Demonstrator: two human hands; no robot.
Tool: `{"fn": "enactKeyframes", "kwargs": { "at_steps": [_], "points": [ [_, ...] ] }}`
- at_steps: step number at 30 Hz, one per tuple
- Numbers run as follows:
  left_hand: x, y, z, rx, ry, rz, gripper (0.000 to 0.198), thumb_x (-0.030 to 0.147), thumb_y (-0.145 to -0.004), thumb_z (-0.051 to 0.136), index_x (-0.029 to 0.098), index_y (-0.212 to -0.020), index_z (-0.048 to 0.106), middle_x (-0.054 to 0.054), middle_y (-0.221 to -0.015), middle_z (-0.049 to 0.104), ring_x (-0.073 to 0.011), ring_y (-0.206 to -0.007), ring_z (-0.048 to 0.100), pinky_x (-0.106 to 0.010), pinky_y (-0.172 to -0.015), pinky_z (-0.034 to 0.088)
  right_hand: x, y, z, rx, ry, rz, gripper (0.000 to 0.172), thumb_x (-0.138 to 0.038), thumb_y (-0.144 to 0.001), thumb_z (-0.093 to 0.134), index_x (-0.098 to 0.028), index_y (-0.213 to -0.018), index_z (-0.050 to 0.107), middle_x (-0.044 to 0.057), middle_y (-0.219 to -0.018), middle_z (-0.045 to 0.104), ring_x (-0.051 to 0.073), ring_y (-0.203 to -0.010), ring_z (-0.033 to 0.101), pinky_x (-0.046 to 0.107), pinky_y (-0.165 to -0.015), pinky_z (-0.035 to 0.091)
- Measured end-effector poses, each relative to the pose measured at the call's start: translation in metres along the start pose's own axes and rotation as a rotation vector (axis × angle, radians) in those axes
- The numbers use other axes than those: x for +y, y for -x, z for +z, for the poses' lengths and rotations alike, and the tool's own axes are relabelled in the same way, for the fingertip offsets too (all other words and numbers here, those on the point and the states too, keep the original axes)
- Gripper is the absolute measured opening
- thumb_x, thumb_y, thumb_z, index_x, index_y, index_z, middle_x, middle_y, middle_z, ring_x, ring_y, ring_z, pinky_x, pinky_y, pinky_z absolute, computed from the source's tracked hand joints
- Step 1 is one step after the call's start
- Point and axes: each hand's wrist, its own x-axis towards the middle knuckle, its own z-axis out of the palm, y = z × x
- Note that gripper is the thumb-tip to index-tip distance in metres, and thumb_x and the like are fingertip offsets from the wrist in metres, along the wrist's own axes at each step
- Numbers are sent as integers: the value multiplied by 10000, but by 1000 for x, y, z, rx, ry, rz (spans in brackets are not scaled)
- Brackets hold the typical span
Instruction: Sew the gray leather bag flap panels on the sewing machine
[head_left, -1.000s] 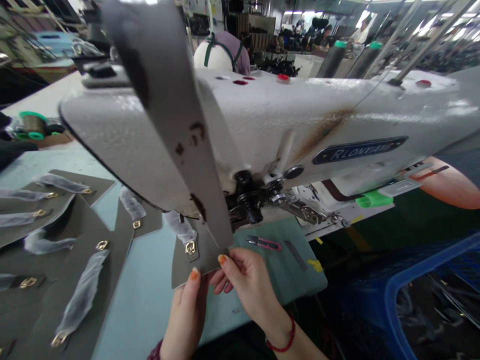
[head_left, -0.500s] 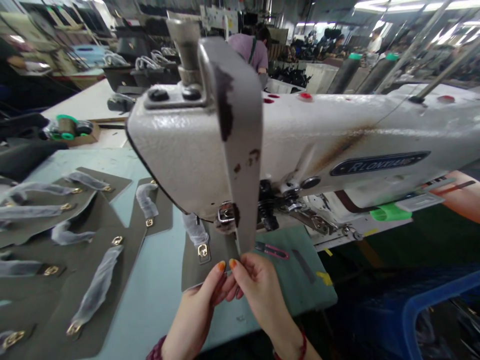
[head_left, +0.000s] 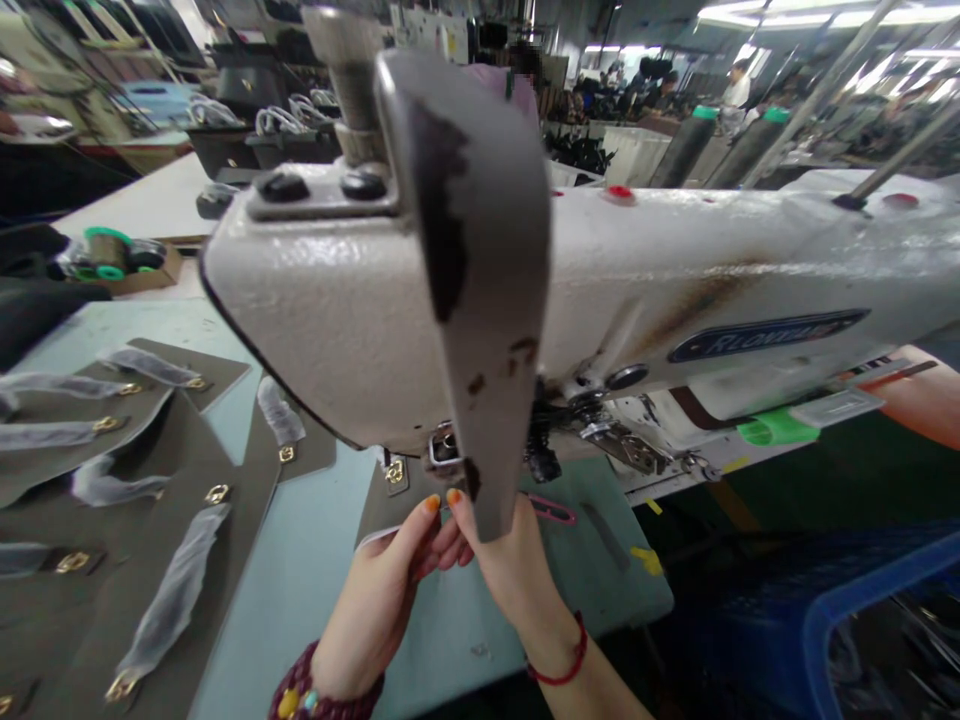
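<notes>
A dark grey-green panel (head_left: 377, 512) lies under the head of a white sewing machine (head_left: 322, 310), and its near edge is pinched by both my hands. My left hand (head_left: 390, 590) has its thumb on top of the edge and its fingers curled beneath. Close beside it, my right hand (head_left: 499, 565) pinches the same edge, partly hidden behind the machine's grey lever (head_left: 487, 330). A gold buckle (head_left: 395, 475) sits on the panel, just beyond my fingertips. The needle area is mostly hidden by the lever.
On the left, similar panels (head_left: 75, 620) carry plastic-wrapped straps (head_left: 180, 590) with gold buckles. A pink-handled cutter (head_left: 553, 510) lies right of my hands. Beyond the table's right edge stands a blue bin (head_left: 814, 640). A box of thread spools (head_left: 124, 262) sits behind, left.
Both hands have moved forward, pushing the panel further under the machine head. The buckle has moved away from me with it. The camera view has shifted slightly closer.
</notes>
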Motion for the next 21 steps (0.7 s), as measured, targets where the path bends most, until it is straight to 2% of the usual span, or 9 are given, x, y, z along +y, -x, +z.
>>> {"fn": "enactKeyframes", "kwargs": {
  "at_steps": [4, 7, 13, 17, 21],
  "points": [
    [4, -9, -3, -24, -11, 28, 387, 453, -727, 769, 121, -561, 658, -26, -566, 591, -146, -592, 509, -260, -597, 450, -3, -5, 2, 35, 38, 1, 490, -549, -872, 568, -162, -571, 568, 29, -496, 647, 97, -396, 577, 161, -429, 423],
    [4, -15, -7, 40, -19, 61, 368, 438, -733, 774, 120, -599, 650, 14, -552, 526, -113, -556, 429, -230, -541, 403, -4, -6, 4, 32, 47, 5, 526, -583, -891, 518, -157, -591, 597, 36, -510, 653, 97, -416, 590, 163, -444, 430],
    [7, -27, -14, 54, -93, 81, 462, 463, -732, 765, 174, -539, 461, 66, -548, 317, -94, -557, 260, -202, -480, 303, 7, -1, 3, 49, -50, 33, 492, -621, -848, 571, -135, -814, 638, 50, -617, 700, 107, -443, 627, 154, -429, 415],
    [11, -29, -13, 31, -130, 103, 466, 478, -761, 730, 201, -585, 400, 69, -590, 281, -99, -574, 224, -201, -481, 276, 17, 5, 0, 12, -81, 44, 494, -613, -866, 566, -127, -800, 625, 65, -640, 708, 97, -453, 630, 139, -429, 402],
    [9, -28, -10, 62, -147, 154, 488, 453, -770, 721, 221, -578, 338, 71, -586, 261, -103, -574, 211, -212, -488, 269, 20, 12, -2, -11, -84, 76, 453, -576, -870, 588, -126, -848, 637, 62, -653, 713, 96, -464, 632, 136, -429, 395]
  ]
}}
